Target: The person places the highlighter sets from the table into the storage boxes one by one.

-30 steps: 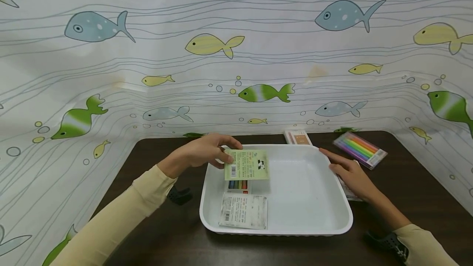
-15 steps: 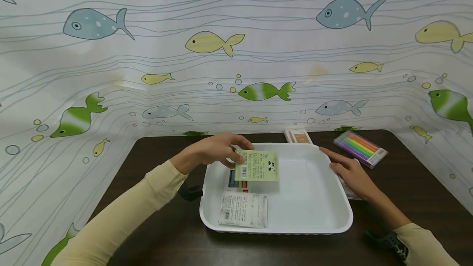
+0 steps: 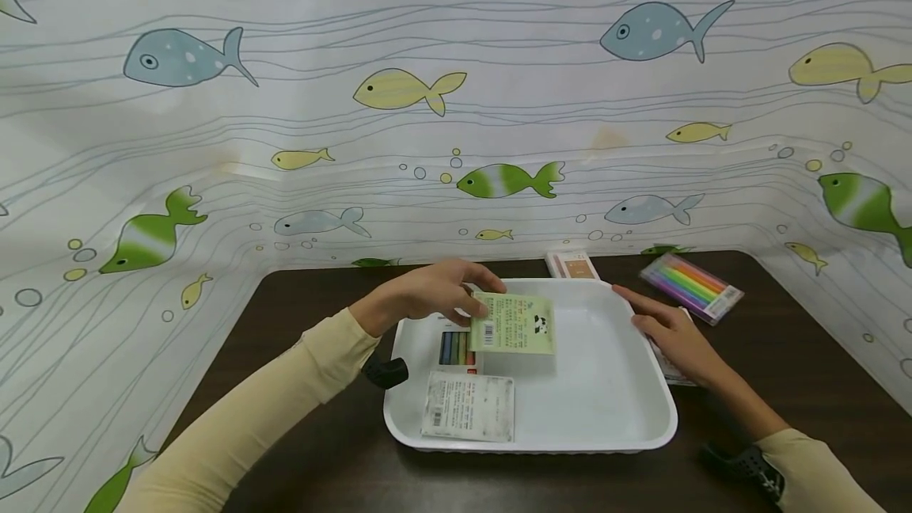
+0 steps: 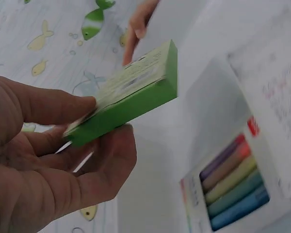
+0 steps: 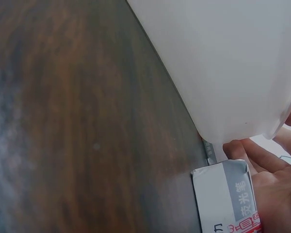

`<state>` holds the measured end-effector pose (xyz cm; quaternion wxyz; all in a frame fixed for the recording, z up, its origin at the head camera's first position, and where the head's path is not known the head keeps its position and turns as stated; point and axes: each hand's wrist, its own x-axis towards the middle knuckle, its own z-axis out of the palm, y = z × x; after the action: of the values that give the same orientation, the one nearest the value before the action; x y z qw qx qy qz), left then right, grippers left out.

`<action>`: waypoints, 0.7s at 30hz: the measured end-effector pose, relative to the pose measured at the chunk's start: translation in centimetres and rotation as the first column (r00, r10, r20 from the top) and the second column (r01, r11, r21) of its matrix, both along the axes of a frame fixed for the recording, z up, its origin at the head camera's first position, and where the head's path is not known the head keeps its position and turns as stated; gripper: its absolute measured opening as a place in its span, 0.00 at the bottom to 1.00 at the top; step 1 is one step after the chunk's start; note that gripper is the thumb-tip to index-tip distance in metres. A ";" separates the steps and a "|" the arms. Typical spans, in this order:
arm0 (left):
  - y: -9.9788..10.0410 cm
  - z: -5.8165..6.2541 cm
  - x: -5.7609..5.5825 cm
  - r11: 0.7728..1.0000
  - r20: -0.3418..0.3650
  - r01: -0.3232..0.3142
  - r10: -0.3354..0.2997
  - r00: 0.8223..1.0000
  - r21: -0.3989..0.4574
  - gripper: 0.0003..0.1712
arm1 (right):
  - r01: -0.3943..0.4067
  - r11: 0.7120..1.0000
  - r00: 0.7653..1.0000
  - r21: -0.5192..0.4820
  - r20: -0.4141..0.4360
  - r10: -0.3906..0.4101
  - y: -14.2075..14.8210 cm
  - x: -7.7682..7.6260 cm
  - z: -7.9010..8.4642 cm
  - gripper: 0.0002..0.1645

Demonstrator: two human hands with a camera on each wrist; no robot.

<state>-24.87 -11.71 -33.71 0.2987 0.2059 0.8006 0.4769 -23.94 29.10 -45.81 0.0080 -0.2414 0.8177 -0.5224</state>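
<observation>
Now left hand (image 3: 427, 291) pinching green box (image 3: 513, 324) by its left end, held above white tray (image 3: 613, 386), over pack of coloured pens (image 3: 457, 348), right hand (image 3: 673, 336) fingers straight, resting on grey-white pack (image 5: 228, 199) at tray's right rim, dark table (image 3: 299, 315)

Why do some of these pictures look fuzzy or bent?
Head view: sharp, evenly lit, but the wide lens bows the curtain lines. Left wrist view: green box fairly sharp, crayons and tray behind it soft and pale. Right wrist view: table blurred, tray wall washed out.
</observation>
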 end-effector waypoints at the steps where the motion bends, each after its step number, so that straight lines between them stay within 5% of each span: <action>1: 0.0 0.0 0.0 0.999 -0.044 0.007 -0.008 0.999 -0.034 0.23 | 0.004 1.000 1.000 0.007 -0.004 -0.004 0.0 0.0 0.0 0.28; 7: -0.5 0.0 -0.1 0.972 -0.264 0.033 -0.097 0.960 -0.234 0.26 | 0.016 1.000 1.000 0.025 -0.005 -0.015 -0.1 -0.1 -0.1 0.28; 11: -0.9 0.1 0.0 0.969 -0.270 0.070 -0.134 0.953 -0.235 0.27 | 0.020 1.000 1.000 0.023 0.002 -0.020 0.0 -0.1 -0.1 0.28; 15: -1.6 0.1 0.2 0.974 -0.306 0.037 -0.107 0.946 -0.225 0.26 | 0.025 0.999 1.000 0.030 0.001 -0.025 0.0 -0.1 -0.1 0.28; 21: -2.4 -0.3 0.5 0.971 -0.431 -0.030 -0.078 0.899 -0.239 0.27 | 0.017 1.000 1.000 0.017 0.005 -0.017 0.0 0.1 0.1 0.28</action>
<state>-24.41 -14.10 -33.96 0.1402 0.2800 0.8961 0.3146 -23.87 29.05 -45.76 0.0079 -0.2331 0.8241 -0.5163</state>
